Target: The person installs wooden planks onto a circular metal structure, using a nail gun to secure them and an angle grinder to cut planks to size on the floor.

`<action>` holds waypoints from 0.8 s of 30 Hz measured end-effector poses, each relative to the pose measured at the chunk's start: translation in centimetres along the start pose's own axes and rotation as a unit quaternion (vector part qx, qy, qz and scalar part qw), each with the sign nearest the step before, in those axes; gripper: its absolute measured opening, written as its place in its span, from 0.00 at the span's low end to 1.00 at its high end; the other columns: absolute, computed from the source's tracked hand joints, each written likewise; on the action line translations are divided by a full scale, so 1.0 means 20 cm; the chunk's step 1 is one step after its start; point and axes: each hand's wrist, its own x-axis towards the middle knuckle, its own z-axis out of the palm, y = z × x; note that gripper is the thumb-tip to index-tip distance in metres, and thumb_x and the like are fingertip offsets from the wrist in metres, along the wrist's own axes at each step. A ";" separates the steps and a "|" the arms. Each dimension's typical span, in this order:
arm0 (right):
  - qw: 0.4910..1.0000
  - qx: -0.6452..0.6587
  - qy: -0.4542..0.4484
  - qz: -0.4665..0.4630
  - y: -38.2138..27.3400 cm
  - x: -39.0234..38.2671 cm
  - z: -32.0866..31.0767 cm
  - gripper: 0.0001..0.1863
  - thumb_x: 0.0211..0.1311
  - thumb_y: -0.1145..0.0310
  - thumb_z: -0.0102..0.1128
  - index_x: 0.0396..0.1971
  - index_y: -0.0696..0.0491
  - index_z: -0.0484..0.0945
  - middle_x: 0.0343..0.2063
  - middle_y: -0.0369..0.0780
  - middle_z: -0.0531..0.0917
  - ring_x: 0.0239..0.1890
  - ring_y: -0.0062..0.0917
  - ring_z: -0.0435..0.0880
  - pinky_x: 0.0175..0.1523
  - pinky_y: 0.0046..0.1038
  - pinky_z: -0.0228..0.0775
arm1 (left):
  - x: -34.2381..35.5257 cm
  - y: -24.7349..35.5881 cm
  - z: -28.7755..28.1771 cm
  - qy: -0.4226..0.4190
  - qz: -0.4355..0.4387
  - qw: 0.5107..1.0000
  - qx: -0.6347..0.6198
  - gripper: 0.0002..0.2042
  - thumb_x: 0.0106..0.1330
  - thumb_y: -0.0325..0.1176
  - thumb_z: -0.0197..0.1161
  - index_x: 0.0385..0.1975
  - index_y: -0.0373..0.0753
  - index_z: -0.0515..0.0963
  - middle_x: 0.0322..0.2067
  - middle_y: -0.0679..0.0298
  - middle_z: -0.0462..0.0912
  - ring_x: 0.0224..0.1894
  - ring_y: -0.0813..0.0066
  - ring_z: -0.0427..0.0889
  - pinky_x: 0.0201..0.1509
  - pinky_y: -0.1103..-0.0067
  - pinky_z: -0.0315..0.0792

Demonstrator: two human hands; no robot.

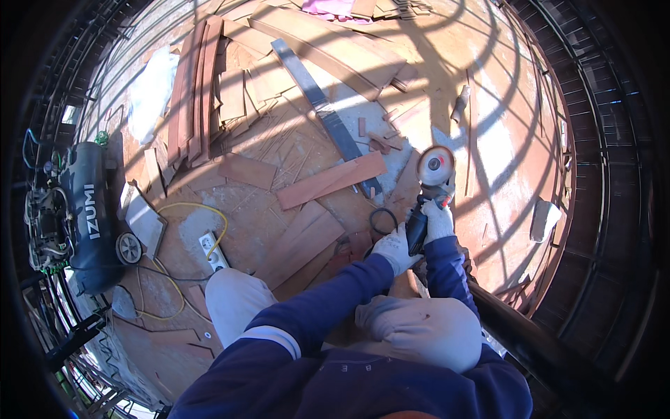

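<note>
Both my hands, in white gloves, are closed on a dark angle grinder in front of my knees. My left hand wraps the rear of its body. Farther forward, my right hand grips near the grinder's head, beside a small red part. The round disc points away from me; whether it is spinning I cannot tell. Left of the grinder lies a reddish wooden board, placed across a long dark metal bar. A black cable loop rests near my left hand.
A dark air compressor stands at the left. A white power strip with a yellow cord lies near my left knee. Stacked planks and wood offcuts cover the far floor. A dark pipe runs beside my right knee.
</note>
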 end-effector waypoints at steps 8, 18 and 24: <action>0.977 -0.181 -0.096 -0.056 -0.08 0.14 -0.27 0.25 0.47 0.84 0.51 0.51 0.61 0.72 0.34 0.45 0.80 0.31 0.36 0.85 0.37 0.38 0.85 | 0.32 -0.65 -0.68 0.264 -0.034 0.919 0.291 0.49 0.50 0.54 0.76 0.70 0.38 0.60 0.66 0.48 0.66 0.70 0.49 0.64 0.73 0.61 0.60; 0.928 -0.350 -0.099 -0.077 -0.17 0.12 -0.16 0.14 0.47 0.80 0.66 0.34 0.55 0.73 0.27 0.33 0.77 0.28 0.18 0.75 0.34 0.26 0.74 | 0.39 -0.64 -0.75 -0.006 -0.026 0.950 0.310 0.42 0.51 0.49 0.75 0.65 0.38 0.65 0.56 0.48 0.78 0.57 0.53 0.80 0.61 0.65 0.74; 0.881 -0.454 -0.109 -0.074 -0.17 0.21 -0.22 0.12 0.47 0.76 0.68 0.31 0.55 0.74 0.24 0.33 0.76 0.27 0.17 0.73 0.33 0.27 0.72 | 0.36 -0.67 -0.61 0.029 -0.012 0.948 0.316 0.38 0.47 0.45 0.78 0.58 0.37 0.69 0.46 0.48 0.82 0.50 0.53 0.84 0.55 0.65 0.78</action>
